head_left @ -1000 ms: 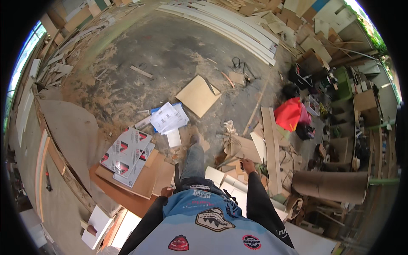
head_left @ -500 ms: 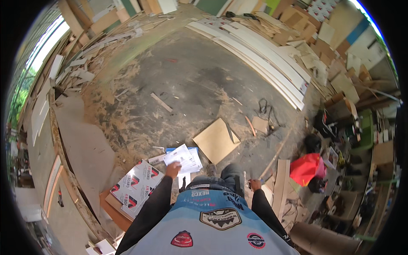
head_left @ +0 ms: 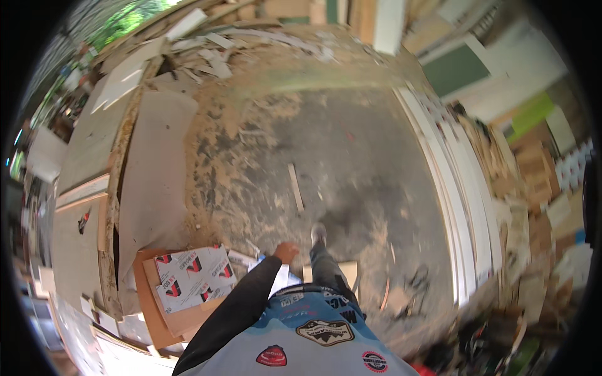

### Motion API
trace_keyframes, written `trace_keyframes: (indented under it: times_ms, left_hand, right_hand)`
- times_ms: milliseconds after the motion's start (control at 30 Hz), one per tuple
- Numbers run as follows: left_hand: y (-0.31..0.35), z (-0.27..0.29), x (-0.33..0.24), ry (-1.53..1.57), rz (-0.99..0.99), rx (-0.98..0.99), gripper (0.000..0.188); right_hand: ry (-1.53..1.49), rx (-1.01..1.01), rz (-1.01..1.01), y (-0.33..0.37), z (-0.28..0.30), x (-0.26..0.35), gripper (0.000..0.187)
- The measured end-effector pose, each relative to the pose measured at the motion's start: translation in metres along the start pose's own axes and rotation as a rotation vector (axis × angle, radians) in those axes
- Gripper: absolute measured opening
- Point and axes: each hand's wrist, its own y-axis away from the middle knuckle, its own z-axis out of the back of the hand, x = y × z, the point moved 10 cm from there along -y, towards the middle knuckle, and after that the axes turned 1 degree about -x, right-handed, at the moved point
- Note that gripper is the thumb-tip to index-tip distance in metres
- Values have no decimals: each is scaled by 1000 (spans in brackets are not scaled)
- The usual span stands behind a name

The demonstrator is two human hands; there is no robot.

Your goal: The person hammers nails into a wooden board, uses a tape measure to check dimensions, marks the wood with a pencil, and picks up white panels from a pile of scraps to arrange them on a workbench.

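My left hand (head_left: 287, 252) hangs in front of my left thigh, its fingers loosely apart and no object visible in them. Just behind it, partly covered by my forearm and shirt, lie white printed sheets (head_left: 279, 279) with a bit of blue at their edge. My right hand and forearm are out of sight. Beyond the left hand, one shoe (head_left: 318, 233) is set forward on the dusty floor. A square tan board (head_left: 348, 273) shows on both sides of that leg.
To the left, a white printed panel (head_left: 194, 276) rests on brown boards (head_left: 150, 294). A long workbench (head_left: 94, 150) with a red-and-black tool (head_left: 84, 220) runs along the left. Long white planks (head_left: 439, 182) lie on the right. A thin strip (head_left: 295, 187) is on the floor.
My view has turned to the left and one foot has stepped forward. The left hand has come away from the papers, which stay behind. My right hand has gone out of view.
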Motion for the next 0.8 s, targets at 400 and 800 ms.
trace_keyframes:
  times_ms: [400, 800]
  left_hand:
    - [94, 83, 177, 531, 1237, -396, 24]
    - [55, -14, 276, 465, 1250, 166, 25]
  right_hand:
    - [107, -594, 225, -303, 521, 303, 48]
    - [694, 138, 479, -478, 443, 610, 19]
